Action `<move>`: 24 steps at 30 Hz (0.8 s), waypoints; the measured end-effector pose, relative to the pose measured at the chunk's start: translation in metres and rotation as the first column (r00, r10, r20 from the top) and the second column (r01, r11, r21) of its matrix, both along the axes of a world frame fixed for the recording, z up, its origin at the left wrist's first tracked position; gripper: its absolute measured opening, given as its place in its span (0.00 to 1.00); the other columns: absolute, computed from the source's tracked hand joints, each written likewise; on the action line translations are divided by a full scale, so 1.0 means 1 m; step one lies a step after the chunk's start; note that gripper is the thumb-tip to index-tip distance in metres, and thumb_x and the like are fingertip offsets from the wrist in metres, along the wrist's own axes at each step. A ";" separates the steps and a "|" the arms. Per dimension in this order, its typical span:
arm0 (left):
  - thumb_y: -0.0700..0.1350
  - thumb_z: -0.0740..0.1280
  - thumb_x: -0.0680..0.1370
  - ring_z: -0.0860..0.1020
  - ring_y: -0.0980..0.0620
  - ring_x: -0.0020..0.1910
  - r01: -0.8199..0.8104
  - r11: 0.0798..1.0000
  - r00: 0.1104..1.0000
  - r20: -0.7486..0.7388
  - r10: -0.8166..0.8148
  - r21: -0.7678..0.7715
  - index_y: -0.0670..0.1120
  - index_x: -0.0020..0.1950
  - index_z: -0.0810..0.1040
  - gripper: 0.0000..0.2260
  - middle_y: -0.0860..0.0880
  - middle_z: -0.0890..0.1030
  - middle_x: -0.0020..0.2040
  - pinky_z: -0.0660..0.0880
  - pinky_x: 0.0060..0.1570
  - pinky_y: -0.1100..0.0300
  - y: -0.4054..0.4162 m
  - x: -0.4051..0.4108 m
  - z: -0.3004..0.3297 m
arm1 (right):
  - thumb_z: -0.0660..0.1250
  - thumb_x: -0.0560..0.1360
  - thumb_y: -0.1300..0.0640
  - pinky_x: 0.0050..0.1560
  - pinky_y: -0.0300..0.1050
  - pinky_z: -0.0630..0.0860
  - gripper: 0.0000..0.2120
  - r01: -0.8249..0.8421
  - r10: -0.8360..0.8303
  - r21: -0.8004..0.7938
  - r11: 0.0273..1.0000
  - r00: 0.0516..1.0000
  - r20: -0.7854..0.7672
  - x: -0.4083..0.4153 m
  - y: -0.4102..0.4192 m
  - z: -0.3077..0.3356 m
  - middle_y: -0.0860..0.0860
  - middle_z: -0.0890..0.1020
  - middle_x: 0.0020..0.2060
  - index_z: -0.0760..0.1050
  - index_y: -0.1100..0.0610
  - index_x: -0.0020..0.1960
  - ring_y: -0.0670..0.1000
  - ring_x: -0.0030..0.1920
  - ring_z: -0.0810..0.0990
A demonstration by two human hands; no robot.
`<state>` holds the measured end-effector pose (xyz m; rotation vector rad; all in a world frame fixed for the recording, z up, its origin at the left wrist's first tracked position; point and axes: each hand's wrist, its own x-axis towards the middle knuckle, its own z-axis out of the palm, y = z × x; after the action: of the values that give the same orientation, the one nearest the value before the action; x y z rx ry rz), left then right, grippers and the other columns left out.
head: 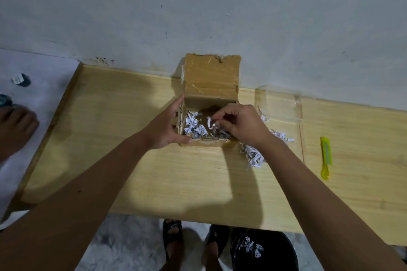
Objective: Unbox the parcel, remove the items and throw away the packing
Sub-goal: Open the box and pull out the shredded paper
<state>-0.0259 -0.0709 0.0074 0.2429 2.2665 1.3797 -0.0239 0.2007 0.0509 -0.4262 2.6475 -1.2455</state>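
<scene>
Open cardboard box [211, 77] braced by spread left hand [167, 125]; right hand [240, 125] inside, pinching shredded paper [211, 125].

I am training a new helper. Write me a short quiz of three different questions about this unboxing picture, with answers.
1. True or false: the box has its lid flap raised against the wall.
2. Which hand pinches shredded paper inside the box?
A. left hand
B. right hand
C. neither
3. Fill in: the yellow cutter lies on the table, to the ____ of the box.

Key
1. True.
2. B; the left hand steadies the box's left wall.
3. Right. Loose shreds lie between them, and the black bin on the floor holds some too.
</scene>
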 end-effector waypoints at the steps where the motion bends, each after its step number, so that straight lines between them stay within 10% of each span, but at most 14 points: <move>1: 0.54 0.85 0.60 0.63 0.43 0.80 0.000 1.000 1.000 0.004 0.000 0.000 0.62 0.84 0.47 0.62 0.54 0.57 0.84 0.74 0.70 0.42 0.000 0.000 0.001 | 0.76 0.75 0.61 0.49 0.35 0.80 0.06 -0.032 0.033 0.055 0.998 0.999 -0.014 -0.004 -0.007 -0.003 0.45 0.86 0.46 0.86 0.57 0.51 0.39 0.43 0.83; 6: 0.55 0.84 0.60 0.62 0.44 0.80 0.001 1.000 1.000 0.002 -0.001 0.013 0.62 0.84 0.47 0.62 0.57 0.55 0.84 0.74 0.70 0.42 0.000 0.002 0.002 | 0.76 0.75 0.54 0.59 0.52 0.78 0.18 -0.285 0.255 0.452 0.845 0.958 0.128 -0.019 -0.034 -0.015 0.55 0.82 0.58 0.80 0.56 0.64 0.58 0.59 0.81; 11: 0.47 0.85 0.64 0.61 0.44 0.81 -0.030 1.000 0.999 -0.012 0.030 0.004 0.64 0.83 0.49 0.60 0.56 0.55 0.84 0.74 0.70 0.44 0.000 0.005 0.000 | 0.71 0.78 0.54 0.70 0.53 0.71 0.32 -0.432 0.293 0.471 0.769 0.893 0.340 -0.032 -0.046 -0.018 0.57 0.74 0.69 0.65 0.48 0.79 0.60 0.70 0.73; 21: 0.50 0.85 0.64 0.63 0.49 0.79 -0.013 0.999 0.998 -0.056 0.011 -0.031 0.60 0.84 0.48 0.60 0.56 0.57 0.84 0.71 0.73 0.42 0.001 0.008 0.002 | 0.76 0.74 0.66 0.53 0.33 0.76 0.29 -0.198 0.169 0.008 0.980 0.854 0.493 -0.031 -0.058 -0.037 0.48 0.77 0.58 0.74 0.57 0.73 0.50 0.58 0.78; 24: 0.46 0.85 0.66 0.63 0.47 0.79 -0.024 0.999 0.999 -0.032 0.023 -0.029 0.63 0.83 0.48 0.59 0.58 0.56 0.84 0.75 0.67 0.48 0.001 0.007 0.002 | 0.81 0.71 0.56 0.59 0.44 0.80 0.26 -0.072 0.080 -0.037 0.997 0.921 0.381 -0.031 -0.051 -0.037 0.50 0.81 0.59 0.79 0.52 0.67 0.51 0.55 0.82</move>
<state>-0.0190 -0.0696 0.0094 0.2302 2.3210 1.3623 -0.0547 0.1495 0.0138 -0.2532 2.2683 -1.1943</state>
